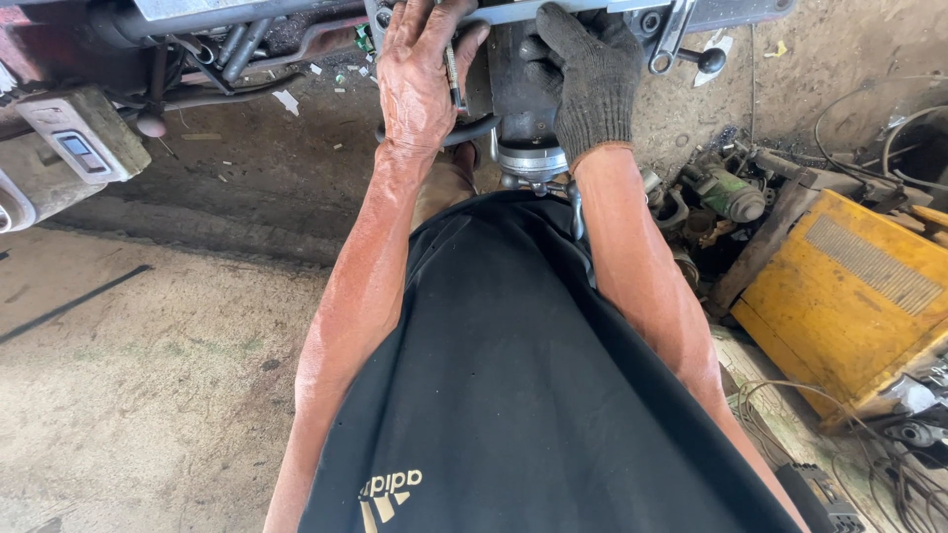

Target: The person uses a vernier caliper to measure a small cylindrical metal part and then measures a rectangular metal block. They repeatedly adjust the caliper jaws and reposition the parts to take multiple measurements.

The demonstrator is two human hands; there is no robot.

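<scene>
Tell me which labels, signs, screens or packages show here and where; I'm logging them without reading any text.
Logo print: bottom of the frame, on the black shirt, gold stripes above lettering.
Small screen-like panel: upper left, dark rectangle set in a grey block.
Yellow metal box: right, on the ground, boxy with a ribbed vent patch; no label visible.
No packages or signs.

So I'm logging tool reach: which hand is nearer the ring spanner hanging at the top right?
Right. The gloved right hand grips the dark cylindrical housing just beside the ring spanner; the bare left hand lies beyond the housing, farther away.
</scene>
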